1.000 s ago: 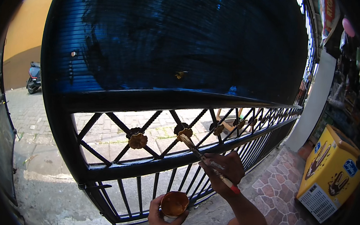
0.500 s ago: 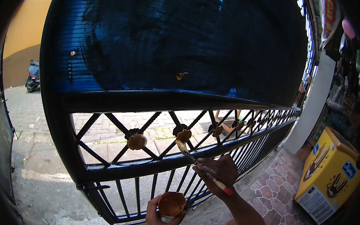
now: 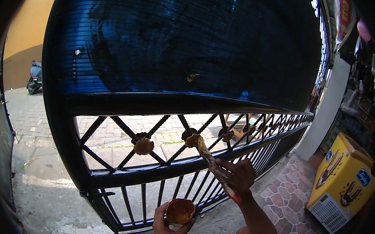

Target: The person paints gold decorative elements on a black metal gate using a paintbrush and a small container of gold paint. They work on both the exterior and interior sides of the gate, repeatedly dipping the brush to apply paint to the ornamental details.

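Note:
A black metal gate (image 3: 123, 106) with a dark blue corrugated panel fills the view. Gold flower ornaments sit in its lattice band. My right hand (image 3: 237, 176) grips a paintbrush (image 3: 212, 161) whose gold-coated bristles touch one flower ornament (image 3: 193, 140). A second gold flower ornament (image 3: 143, 146) sits to its left. Below the lattice, my left hand (image 3: 169, 225) holds up a small round cup of gold paint (image 3: 180, 212).
A yellow freezer chest (image 3: 342, 182) stands at the right on patterned paving. A white pillar (image 3: 325, 112) rises beside the gate's far end. A parked scooter (image 3: 34, 77) stands across the paved street at far left. More gold ornaments (image 3: 250, 130) run along the lattice.
The brush tip has stayed on the same flower ornament, shifting slightly over it. The paint cup has kept its place below.

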Tool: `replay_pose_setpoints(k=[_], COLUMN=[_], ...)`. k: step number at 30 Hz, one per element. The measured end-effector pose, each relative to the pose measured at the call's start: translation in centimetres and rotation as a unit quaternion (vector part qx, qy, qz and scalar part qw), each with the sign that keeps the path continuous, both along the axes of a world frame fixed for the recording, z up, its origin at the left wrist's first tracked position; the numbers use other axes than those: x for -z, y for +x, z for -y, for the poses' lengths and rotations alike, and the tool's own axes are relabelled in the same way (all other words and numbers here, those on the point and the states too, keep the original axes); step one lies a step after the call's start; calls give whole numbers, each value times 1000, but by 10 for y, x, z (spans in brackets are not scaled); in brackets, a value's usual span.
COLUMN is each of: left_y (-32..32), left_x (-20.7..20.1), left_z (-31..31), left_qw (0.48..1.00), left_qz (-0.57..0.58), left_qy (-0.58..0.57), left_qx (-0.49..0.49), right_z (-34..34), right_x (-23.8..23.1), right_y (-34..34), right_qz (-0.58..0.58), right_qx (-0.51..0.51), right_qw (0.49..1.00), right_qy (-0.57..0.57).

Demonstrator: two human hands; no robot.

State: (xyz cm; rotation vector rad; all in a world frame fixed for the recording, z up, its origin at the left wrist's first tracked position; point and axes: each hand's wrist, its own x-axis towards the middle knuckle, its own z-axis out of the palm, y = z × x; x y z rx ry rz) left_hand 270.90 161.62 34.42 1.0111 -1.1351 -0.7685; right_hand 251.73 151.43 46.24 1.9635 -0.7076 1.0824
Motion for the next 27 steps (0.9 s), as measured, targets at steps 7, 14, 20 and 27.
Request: replay_pose_setpoints(k=[7,14,20,27], left_y=[3,1,3,1], left_x=[1,2,3,-4], left_z=[0,0,-1,-3], left_qw=[1000,1000,999,998], left_qz=[-13,-1,-29,-35], left_qy=[1,12,14,19], left_qx=[1,16,24,41], right_z=[-4,-4,-1,1], right_x=[-17,-15,-19,-13], right_y=[-11,-4,-16,-15], right_qz=[-50,-100,-105,-58], right_qx=[25,14,51,24], right_qw=[998,995,992,997], right_qy=[-42,-29,-44,-35])
